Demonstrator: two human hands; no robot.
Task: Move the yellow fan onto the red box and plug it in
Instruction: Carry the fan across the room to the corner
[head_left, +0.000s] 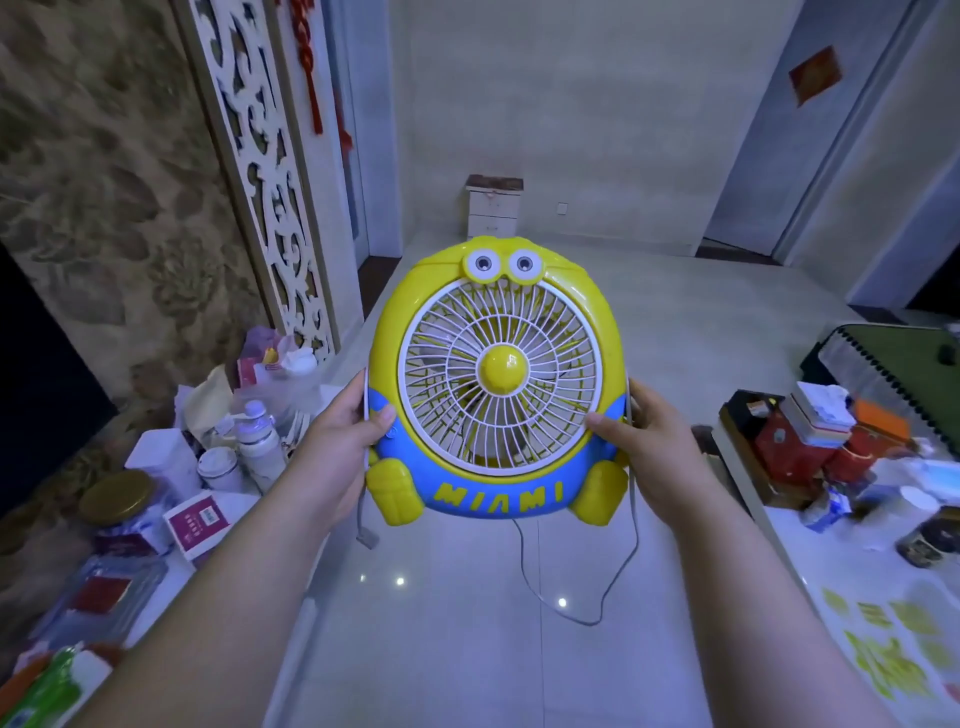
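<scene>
Head view. The round yellow-and-blue plastic desk fan (498, 384), moulded as a cartoon figure with two googly eyes above a white wire grille and the word MIAMI across its blue base, was held upright in mid-air over the pale glossy tiled floor (467, 649), its grille facing the wearer. The left hand (340, 431) clasped the fan's left edge, thumb laid on the blue front and fingers wrapped behind; the right hand (641, 447) mirrored it on the right edge, thumb against the grille rim. A grip low on both flanks probably served to keep the body level and the fingers clear of the grille. The thin grey power cord (582, 613) hung in a slack loop below the fan, and its flat grey plug (368, 540) dangled free beside the left wrist — not yet connected to anything. Cluttered surfaces flanked the floor: white bottles and a gold-lidded jar (117, 499) on the left, and on the right a stack of red cartons (795, 452) — possibly the intended red box, though the dim, distorted edge of the view did not allow certainty. No socket near that stack could be made out. The carrying stage appeared under way, with placement and plugging both outstanding.
</scene>
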